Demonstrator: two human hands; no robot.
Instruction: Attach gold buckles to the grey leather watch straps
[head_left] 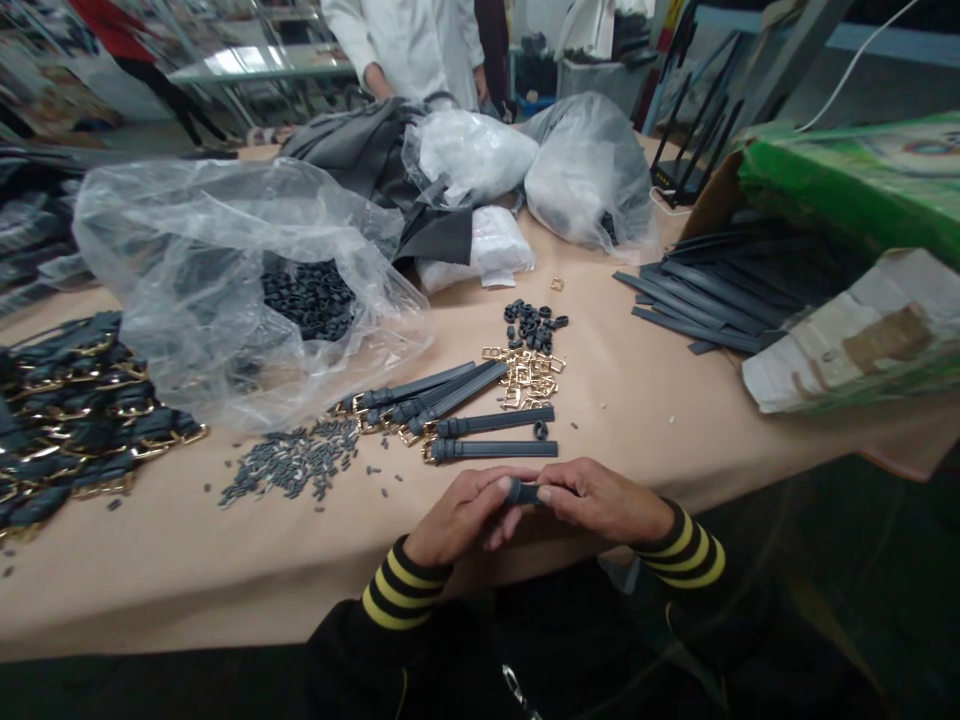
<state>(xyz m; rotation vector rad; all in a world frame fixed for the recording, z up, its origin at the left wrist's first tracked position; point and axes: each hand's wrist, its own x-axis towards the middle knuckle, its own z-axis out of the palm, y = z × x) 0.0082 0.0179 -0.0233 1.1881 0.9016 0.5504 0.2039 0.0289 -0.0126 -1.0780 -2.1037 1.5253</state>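
A short dark strap (528,493) is held between my two hands at the near edge of the table. My left hand (474,510) pinches its left end, where a small dark loop seems to sit. The fingers of my right hand (600,497) are closed on the other end. Just beyond lie several finished-looking dark straps (495,449) with gold buckles at their left ends. One loose strap loop (541,431) rests beside them. Further back are a pile of gold buckles (529,375) and a cluster of dark loops (534,325).
Small dark pieces (296,460) are scattered at left, before a clear plastic bag (247,230) of loops. Buckled straps (67,410) heap at far left. Right, a green box (847,170) spills plain strips (705,300). White-filled bags (472,155) stand behind; a person in white (412,45) is beyond.
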